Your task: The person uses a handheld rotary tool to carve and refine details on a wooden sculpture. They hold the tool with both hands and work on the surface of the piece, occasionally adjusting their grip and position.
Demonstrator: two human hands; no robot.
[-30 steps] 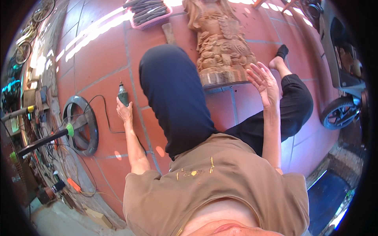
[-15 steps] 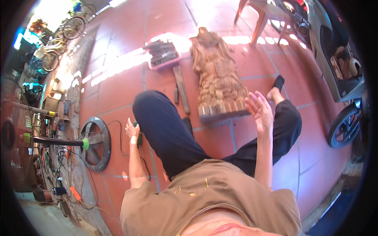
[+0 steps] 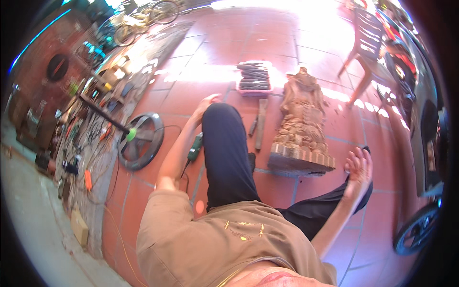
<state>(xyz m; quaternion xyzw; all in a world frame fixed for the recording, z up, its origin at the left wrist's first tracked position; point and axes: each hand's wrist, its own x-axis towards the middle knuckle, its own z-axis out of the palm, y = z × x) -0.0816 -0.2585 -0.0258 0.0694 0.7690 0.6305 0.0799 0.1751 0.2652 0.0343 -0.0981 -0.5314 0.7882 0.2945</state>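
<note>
My left hand (image 3: 209,102) is at the outer side of my raised left knee, fingers stretched out and holding nothing. Beside that leg a green corded power tool (image 3: 195,147) lies on the tiles. My right hand (image 3: 358,167) hovers over my bent right leg with its fingers apart, nothing in it. Between my legs and beyond them, a carved wooden statue (image 3: 302,117) lies on its back, its thick base toward me. Left of it are a long flat wooden bar (image 3: 260,125) and a shorter dark tool (image 3: 253,127).
A pink basket (image 3: 255,93) full of dark, slim hand tools stands past the bar. To the left is a round fan base (image 3: 140,141) with a pole. A brown plastic chair (image 3: 367,52) stands far right, near a motorbike wheel (image 3: 417,229). Cluttered tools and cords line the left edge.
The view has swung left, so things sit farther right in it. My left hand has moved forward from near the power tool to the knee. My right hand has moved away from the statue's base.
</note>
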